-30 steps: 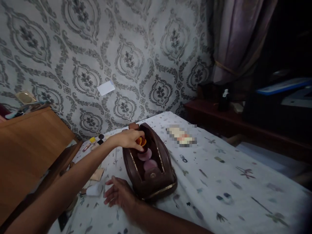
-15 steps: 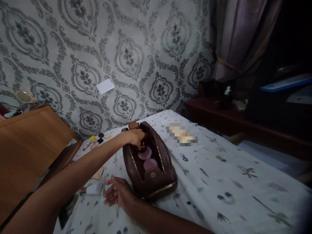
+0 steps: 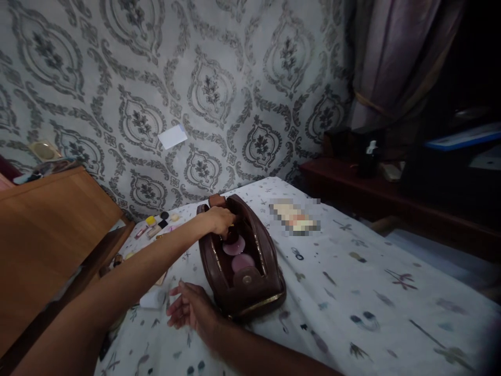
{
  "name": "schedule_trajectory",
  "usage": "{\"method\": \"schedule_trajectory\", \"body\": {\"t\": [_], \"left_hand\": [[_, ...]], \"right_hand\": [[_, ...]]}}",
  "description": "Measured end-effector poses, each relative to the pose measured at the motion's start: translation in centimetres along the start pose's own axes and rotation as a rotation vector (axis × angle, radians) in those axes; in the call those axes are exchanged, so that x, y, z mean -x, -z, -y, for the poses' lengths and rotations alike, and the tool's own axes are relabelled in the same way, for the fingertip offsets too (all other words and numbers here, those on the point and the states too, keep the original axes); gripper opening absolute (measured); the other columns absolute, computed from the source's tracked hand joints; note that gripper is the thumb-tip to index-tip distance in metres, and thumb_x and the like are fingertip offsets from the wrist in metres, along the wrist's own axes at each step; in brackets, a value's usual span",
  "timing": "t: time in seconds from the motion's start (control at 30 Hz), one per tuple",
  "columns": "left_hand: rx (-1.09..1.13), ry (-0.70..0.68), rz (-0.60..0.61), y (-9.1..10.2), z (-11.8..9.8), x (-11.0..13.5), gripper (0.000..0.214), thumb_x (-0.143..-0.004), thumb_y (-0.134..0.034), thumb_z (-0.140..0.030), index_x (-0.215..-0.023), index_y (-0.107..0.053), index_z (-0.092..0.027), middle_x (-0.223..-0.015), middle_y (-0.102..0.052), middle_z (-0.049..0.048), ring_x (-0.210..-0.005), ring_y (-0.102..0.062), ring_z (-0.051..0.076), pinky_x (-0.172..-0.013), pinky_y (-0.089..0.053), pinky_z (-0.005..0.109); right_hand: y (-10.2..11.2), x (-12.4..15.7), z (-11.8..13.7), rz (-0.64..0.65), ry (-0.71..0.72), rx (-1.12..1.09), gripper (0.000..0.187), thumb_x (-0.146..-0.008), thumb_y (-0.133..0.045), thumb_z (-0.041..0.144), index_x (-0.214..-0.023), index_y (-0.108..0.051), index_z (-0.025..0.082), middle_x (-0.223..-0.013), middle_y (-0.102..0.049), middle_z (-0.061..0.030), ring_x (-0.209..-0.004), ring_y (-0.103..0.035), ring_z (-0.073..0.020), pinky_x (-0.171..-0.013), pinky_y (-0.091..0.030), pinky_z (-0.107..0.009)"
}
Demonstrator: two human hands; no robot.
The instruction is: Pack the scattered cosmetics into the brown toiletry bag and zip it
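A dark brown leather bag (image 3: 270, 292) with gold zips lies on the bed with its top unzipped. Two pink round items (image 3: 243, 262) show inside it. My left hand (image 3: 222, 220) reaches into the far end of the opening, its fingers curled around something dark with a yellowish glint, too shadowed to name. My right hand (image 3: 195, 312) rests on the sheet by the bag's near left side, palm half turned up, fingers loosely apart and holding nothing. Left of it lies a white cylindrical item (image 3: 152, 299), partly behind my left forearm.
Small cosmetics, among them a yellow-capped pot (image 3: 150, 220), lie at the sheet's far left. A wooden headboard-like panel (image 3: 58, 209) borders that side. A blurred-out flat item (image 3: 294, 216) lies right of the bag. A dark red shelf (image 3: 332, 180) holds a pump bottle (image 3: 368, 156).
My left hand stays inside the bag, shifted slightly, with its fingers deeper over the dark item. The view has turned a little left. My right hand has hardly moved.
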State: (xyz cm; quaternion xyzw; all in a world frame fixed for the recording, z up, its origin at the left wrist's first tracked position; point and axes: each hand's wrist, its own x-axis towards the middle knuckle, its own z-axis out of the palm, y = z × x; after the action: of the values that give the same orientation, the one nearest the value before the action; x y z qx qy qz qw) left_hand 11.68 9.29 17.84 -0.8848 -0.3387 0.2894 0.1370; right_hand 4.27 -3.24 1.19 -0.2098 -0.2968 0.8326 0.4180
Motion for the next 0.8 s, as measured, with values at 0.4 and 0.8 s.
{"method": "schedule_trajectory", "body": {"t": [0.4,0.8], "left_hand": [[0.463,-0.031,-0.573,1.7,4.0,6.1,0.029,-0.083,-0.053,-0.019,-0.111,-0.061,-0.019,-0.087,-0.067,0.0004,-0.078,-0.059,0.015,-0.07,-0.044,0.024],[0.919,0.602,-1.059,-15.9,3.3,18.2,0.023,-0.088,-0.049,-0.03,-0.103,-0.063,-0.017,-0.087,-0.067,0.0029,-0.078,-0.062,0.015,-0.066,-0.045,0.024]], "right_hand": [[-0.1,0.5,0.2,-0.037,0.029,-0.01,0.07,-0.061,-0.063,0.079,-0.09,-0.059,0.015,-0.063,-0.066,-0.0014,-0.05,-0.061,-0.0136,-0.053,-0.036,-0.026],[-0.8,2.0,1.7,-0.018,0.008,-0.023,0.056,-0.066,-0.073,0.064,-0.09,-0.064,0.015,-0.066,-0.07,-0.0027,-0.056,-0.062,-0.0135,-0.057,-0.04,-0.025]]}}
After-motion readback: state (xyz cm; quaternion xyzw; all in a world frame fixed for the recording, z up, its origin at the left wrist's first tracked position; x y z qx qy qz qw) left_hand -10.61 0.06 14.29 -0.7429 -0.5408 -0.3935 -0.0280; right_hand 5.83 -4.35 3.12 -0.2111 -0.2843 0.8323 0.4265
